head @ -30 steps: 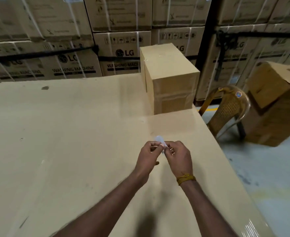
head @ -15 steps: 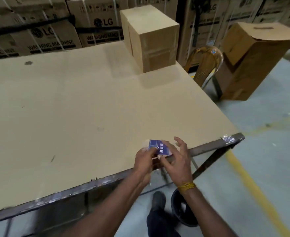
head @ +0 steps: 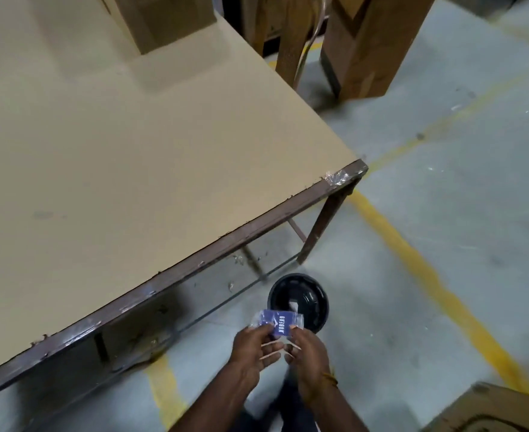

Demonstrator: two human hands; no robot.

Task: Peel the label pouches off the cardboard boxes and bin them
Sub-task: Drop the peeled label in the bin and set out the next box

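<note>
At the lower centre of the frame, both hands hold a label pouch [head: 278, 322] above the floor, just in front of the table edge. The pouch is a clear plastic sleeve with a blue card inside bearing white lettering. The left hand [head: 250, 346] pinches the pouch's lower left part between thumb and curled fingers. The right hand [head: 308, 353] pinches its lower right part, fingers curled toward the palm; a yellow thread band sits on that wrist.

Directly beyond the pouch, slightly right of it, a round black bin [head: 300, 302] stands on the grey floor [head: 444, 213]. The pouch overlaps the bin's near left rim in the view. A small pale scrap lies inside the bin.

The upper left and centre of the frame are taken up by a table [head: 132, 151] with a tan board top and a dark brown metal frame. Crumpled clear tape clings to its right corner. At the top of the frame, a cardboard box [head: 163, 20] stands on the table, cut off by the frame edge. To its right, on the floor, a brown chair [head: 291, 39] stands beside a second cardboard box [head: 375, 42]. Yellow painted lines [head: 428, 275] cross the floor at the right. Another piece of cardboard [head: 490, 410] shows in the lower right corner.
</note>
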